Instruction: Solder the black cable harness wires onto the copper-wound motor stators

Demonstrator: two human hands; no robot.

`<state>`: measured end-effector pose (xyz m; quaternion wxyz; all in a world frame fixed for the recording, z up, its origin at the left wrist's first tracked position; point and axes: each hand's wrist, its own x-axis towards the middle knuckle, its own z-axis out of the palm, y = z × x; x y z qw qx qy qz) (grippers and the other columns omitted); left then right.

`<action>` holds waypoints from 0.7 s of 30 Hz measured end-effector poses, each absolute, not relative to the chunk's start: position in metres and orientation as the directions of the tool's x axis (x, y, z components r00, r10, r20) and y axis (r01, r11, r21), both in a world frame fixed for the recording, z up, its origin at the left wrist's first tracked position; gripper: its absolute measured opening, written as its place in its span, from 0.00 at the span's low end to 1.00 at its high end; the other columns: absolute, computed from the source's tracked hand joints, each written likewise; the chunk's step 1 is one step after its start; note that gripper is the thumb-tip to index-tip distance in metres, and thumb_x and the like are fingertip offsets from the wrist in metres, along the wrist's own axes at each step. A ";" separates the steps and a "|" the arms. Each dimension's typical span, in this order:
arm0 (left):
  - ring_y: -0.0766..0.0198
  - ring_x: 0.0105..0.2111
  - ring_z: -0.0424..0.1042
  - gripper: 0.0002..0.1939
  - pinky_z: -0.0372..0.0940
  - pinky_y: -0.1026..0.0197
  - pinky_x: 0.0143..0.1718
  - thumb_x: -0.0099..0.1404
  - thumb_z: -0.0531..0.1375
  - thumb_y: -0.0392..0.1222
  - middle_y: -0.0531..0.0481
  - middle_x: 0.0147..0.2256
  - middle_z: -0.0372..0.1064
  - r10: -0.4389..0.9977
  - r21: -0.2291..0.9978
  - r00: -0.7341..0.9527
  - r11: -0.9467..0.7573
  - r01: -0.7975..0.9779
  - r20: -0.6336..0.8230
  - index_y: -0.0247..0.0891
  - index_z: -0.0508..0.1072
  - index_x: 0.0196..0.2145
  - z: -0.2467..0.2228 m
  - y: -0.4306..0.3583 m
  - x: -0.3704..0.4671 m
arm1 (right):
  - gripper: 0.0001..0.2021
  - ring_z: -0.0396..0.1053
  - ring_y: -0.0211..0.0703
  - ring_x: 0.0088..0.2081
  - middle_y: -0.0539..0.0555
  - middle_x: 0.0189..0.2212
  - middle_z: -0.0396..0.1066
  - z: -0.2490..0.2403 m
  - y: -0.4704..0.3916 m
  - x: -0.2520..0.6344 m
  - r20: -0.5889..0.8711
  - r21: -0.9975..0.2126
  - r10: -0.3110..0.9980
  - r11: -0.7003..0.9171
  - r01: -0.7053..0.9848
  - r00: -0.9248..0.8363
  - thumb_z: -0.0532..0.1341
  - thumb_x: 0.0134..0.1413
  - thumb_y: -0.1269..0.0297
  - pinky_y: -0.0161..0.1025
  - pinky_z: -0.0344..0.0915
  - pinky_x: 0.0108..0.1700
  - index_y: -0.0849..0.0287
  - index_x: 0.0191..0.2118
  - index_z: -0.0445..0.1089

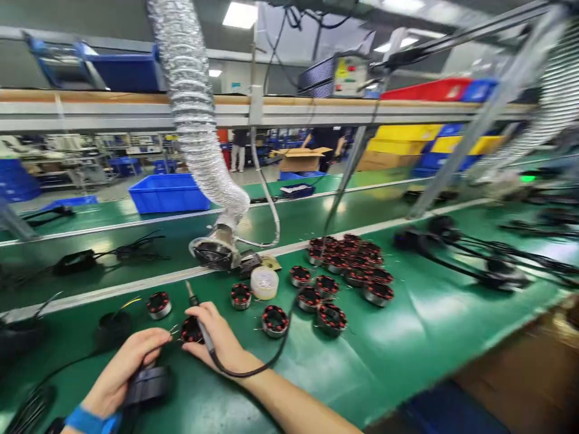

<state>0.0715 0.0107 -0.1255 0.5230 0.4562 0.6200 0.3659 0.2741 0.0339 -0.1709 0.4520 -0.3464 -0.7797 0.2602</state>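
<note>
My right hand (pixel 219 340) is closed round a soldering iron (pixel 205 331) and a round stator with red and black windings (pixel 190 330). The iron's tip points up and away. Just left of the stator, my left hand (pixel 131 364) pinches near thin wire ends (pixel 174 330); a black part (pixel 147 386) sits under its fingers, partly hidden. A blue band is on the left wrist. One stator (pixel 159 305) lies beyond my hands, another (pixel 240 296) to their right. Beside that is a round whitish container (pixel 265 283).
A silver duct (pixel 190 108) hangs down to a nozzle (pixel 215 248) above the green bench (pixel 407 337). Several stators (pixel 357 265) are grouped at centre right. Black cabled parts lie left and right. Blue bin (pixel 167 193) behind. The iron's cord crosses my right forearm. People stand far back.
</note>
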 end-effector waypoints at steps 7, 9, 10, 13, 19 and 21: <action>0.74 0.18 0.36 0.27 0.33 0.66 0.20 0.44 0.69 0.60 0.65 0.13 0.43 0.932 0.938 0.125 0.327 0.111 -0.340 0.31 0.74 0.31 -0.133 0.014 0.080 | 0.35 0.67 0.42 0.43 0.53 0.49 0.60 -0.176 0.027 0.271 0.498 -0.734 0.786 0.607 0.305 -0.367 0.71 0.45 0.73 0.39 0.66 0.47 0.49 0.57 0.58; 0.74 0.18 0.36 0.27 0.34 0.66 0.20 0.46 0.69 0.60 0.65 0.13 0.43 0.934 0.940 0.123 0.324 0.110 -0.337 0.31 0.75 0.31 -0.134 0.012 0.078 | 0.35 0.67 0.42 0.43 0.53 0.49 0.60 -0.176 0.028 0.270 0.498 -0.732 0.785 0.609 0.307 -0.368 0.71 0.45 0.73 0.38 0.66 0.46 0.50 0.57 0.58; 0.74 0.18 0.36 0.27 0.35 0.67 0.20 0.47 0.68 0.60 0.65 0.13 0.44 0.933 0.940 0.129 0.326 0.103 -0.337 0.31 0.75 0.31 -0.134 0.012 0.076 | 0.35 0.67 0.42 0.43 0.53 0.49 0.60 -0.175 0.028 0.270 0.497 -0.731 0.786 0.607 0.310 -0.368 0.71 0.44 0.73 0.38 0.66 0.46 0.50 0.57 0.58; 0.74 0.17 0.39 0.26 0.40 0.68 0.20 0.48 0.66 0.61 0.63 0.12 0.45 0.927 0.937 0.137 0.344 0.063 -0.349 0.31 0.75 0.29 -0.135 0.011 0.075 | 0.35 0.67 0.42 0.42 0.53 0.48 0.60 -0.173 0.027 0.271 0.485 -0.734 0.797 0.595 0.327 -0.359 0.72 0.43 0.72 0.38 0.66 0.45 0.50 0.56 0.59; 0.74 0.15 0.42 0.26 0.42 0.68 0.19 0.45 0.68 0.62 0.63 0.10 0.47 0.935 0.934 0.033 0.349 0.081 -0.352 0.32 0.74 0.26 -0.133 0.013 0.074 | 0.35 0.67 0.44 0.43 0.53 0.47 0.61 -0.170 0.028 0.273 0.486 -0.725 0.791 0.603 0.334 -0.372 0.72 0.42 0.70 0.39 0.66 0.46 0.51 0.56 0.60; 0.73 0.14 0.45 0.28 0.44 0.67 0.19 0.45 0.67 0.63 0.63 0.10 0.47 0.950 0.935 0.001 0.306 0.180 -0.311 0.31 0.75 0.28 -0.129 0.011 0.069 | 0.34 0.67 0.44 0.44 0.54 0.47 0.62 -0.170 0.028 0.272 0.493 -0.712 0.785 0.611 0.345 -0.375 0.73 0.43 0.68 0.39 0.67 0.47 0.51 0.57 0.60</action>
